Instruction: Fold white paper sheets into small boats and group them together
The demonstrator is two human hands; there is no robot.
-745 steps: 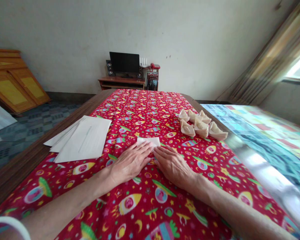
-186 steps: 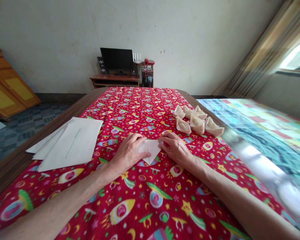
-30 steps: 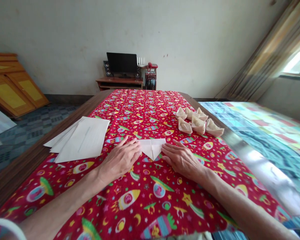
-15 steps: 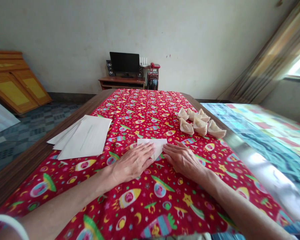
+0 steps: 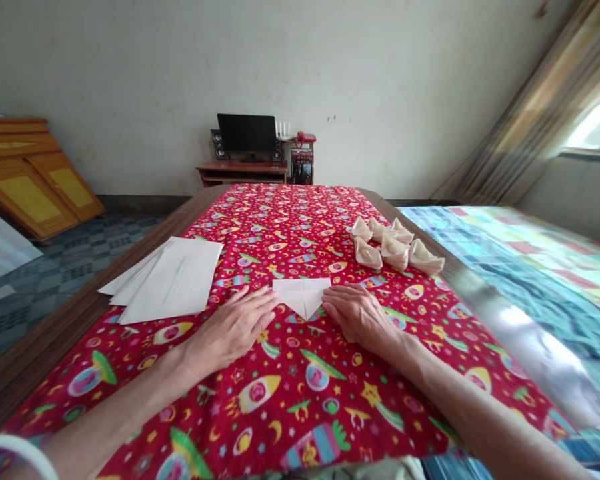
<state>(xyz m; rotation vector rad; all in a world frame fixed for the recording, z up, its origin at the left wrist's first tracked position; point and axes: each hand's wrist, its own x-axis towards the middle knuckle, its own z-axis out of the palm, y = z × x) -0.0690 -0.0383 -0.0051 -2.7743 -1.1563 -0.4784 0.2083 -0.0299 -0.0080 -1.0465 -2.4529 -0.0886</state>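
A folded piece of white paper (image 5: 303, 293) lies flat on the red patterned cloth, its straight edge away from me and its point toward me. A crease runs down its middle. My left hand (image 5: 243, 323) rests palm down just left of the paper, fingers stretched out, fingertips at its left edge. On the other side my right hand (image 5: 360, 317) lies flat with its fingertips at the paper's right corner; whether they press on it I cannot tell. Several folded paper boats (image 5: 394, 252) stand grouped to the right. A fanned stack of white sheets (image 5: 175, 280) lies to the left.
The cloth (image 5: 300, 380) covers most of a brown wooden table (image 5: 170, 223). Beyond its far end stands a desk with a black monitor (image 5: 247, 133). A bed with a coloured cover (image 5: 480, 267) adjoins on the right, and a wooden cabinet (image 5: 35, 177) stands at the left.
My left hand has slid left off the paper, uncovering its creased middle and point. My right hand stays at the right corner. The view has tilted slightly upward.
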